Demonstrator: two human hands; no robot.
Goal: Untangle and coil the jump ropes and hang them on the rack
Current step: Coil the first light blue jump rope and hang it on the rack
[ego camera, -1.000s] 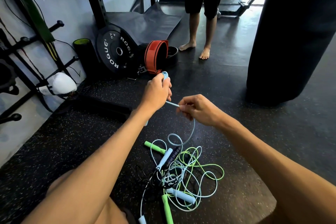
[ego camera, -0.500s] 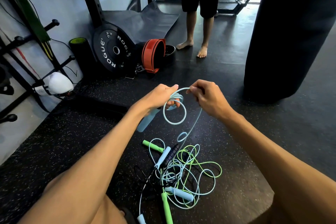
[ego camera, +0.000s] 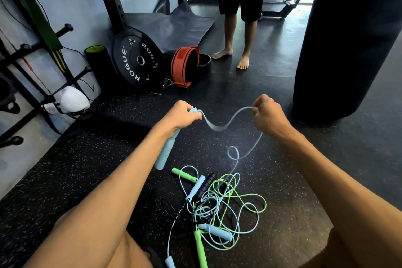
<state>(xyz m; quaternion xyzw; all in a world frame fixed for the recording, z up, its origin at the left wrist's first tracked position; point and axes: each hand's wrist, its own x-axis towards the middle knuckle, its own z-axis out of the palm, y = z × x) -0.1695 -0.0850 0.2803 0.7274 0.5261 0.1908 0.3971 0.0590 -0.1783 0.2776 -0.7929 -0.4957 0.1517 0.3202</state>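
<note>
A pale blue handle (ego camera: 166,151) is gripped by the closed left hand (ego camera: 181,115); its soft, light rope (ego camera: 226,124) is pinched by the right hand (ego camera: 268,115), best held near the handle.

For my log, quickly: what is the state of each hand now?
Left hand: closed, holding the light blue handle.
Right hand: closed, pinching the light blue rope.

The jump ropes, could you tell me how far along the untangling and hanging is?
Nothing looks finished: no rope is coiled or hung. In hand: the left hand grips a light blue handle, and the right hand draws its cord out. Left: the tangled pile of green, blue and black ropes on the floor.
</note>
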